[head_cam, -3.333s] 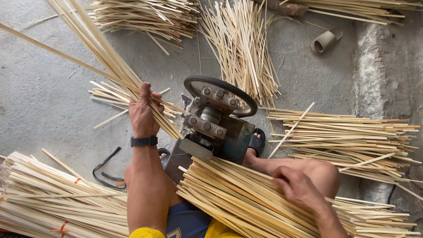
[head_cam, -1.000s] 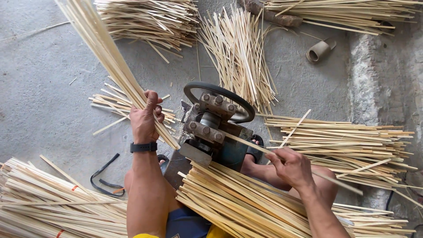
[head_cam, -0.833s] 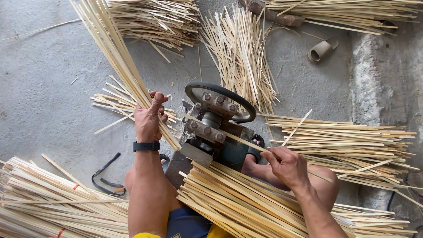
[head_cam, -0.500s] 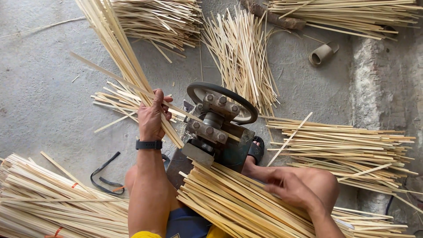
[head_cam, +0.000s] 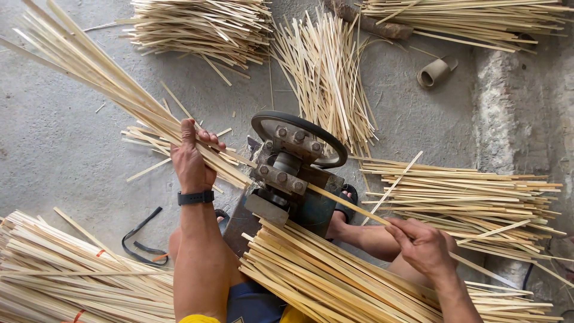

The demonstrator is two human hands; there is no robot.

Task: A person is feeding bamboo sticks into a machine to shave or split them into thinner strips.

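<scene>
Bamboo strip (head_cam: pixel 350 206) is what it's all about right now: one thin pale slat pinched in my right hand (head_cam: pixel 421 245), fingers closed around its near end, with the far end already poking into the little metal machine (head_cam: pixel 290 179) that sits between my legs. From my grip the strip runs up and away to the left, straight at the bolted roller block under the black handwheel (head_cam: pixel 299 136). My left hand (head_cam: pixel 191 158) is on the other side of the machine, wrapped shut around a whole fan of long strips (head_cam: pixel 89 66) that shoot out past my knuckles toward the top left corner. So I'd say I'm mid-feed: one piece going in on the right, finished ones being gathered on the left. Next move, as I reckon it, needs a steady straight push along the strip's own line, keeping it flat and not letting it bow, while the left hand keeps its bunch out of the way of the exit. Just under my right wrist, across my lap, lies the big supply pile (head_cam: pixel 335 281). Beyond my right hand there's another stack of slats (head_cam: pixel 466 191) on the concrete floor (head_cam: pixel 60 155). Farther out, a bundle with orange ties (head_cam: pixel 66 281) sits below my left elbow, a black strap (head_cam: pixel 140 239) beside it, loose heaps (head_cam: pixel 203 27) at the top, and a small cardboard tube (head_cam: pixel 435 72) well off to the upper right.
</scene>
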